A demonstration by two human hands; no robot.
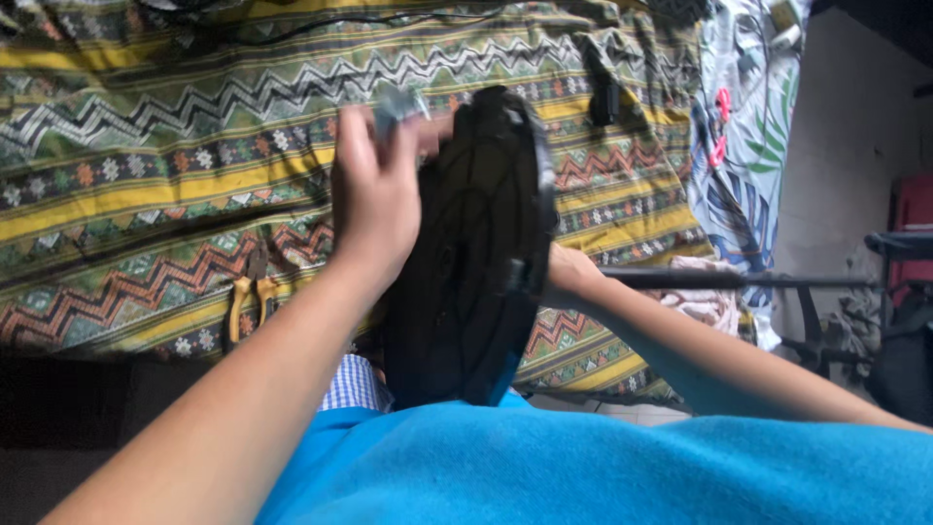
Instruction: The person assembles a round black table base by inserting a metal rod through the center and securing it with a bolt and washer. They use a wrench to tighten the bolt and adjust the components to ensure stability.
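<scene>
The left hand (374, 190) pinches a small grey part (397, 105) against the upright black disc (476, 243), which the half-hidden right hand (569, 272) grips by its edge, so the disc may tip off the lap.

Round black housing (476, 253) — moulded plastic, matt, with raised ribs and concentric ridges; its rim edge shows a blue strip with a slight sheen. Small grey part (397, 105) at the left hand (374, 199): blurred, pale, faintly shiny; material cannot be told. Bedspread (146, 165) — woven cloth, matt, printed in zigzag bands, lightly creased. Pliers (251, 297): dull dark metal jaws, yellow-orange grips of smooth plastic or rubber. Blue garment (603, 467) in the foreground — soft, matt knit cloth.
</scene>
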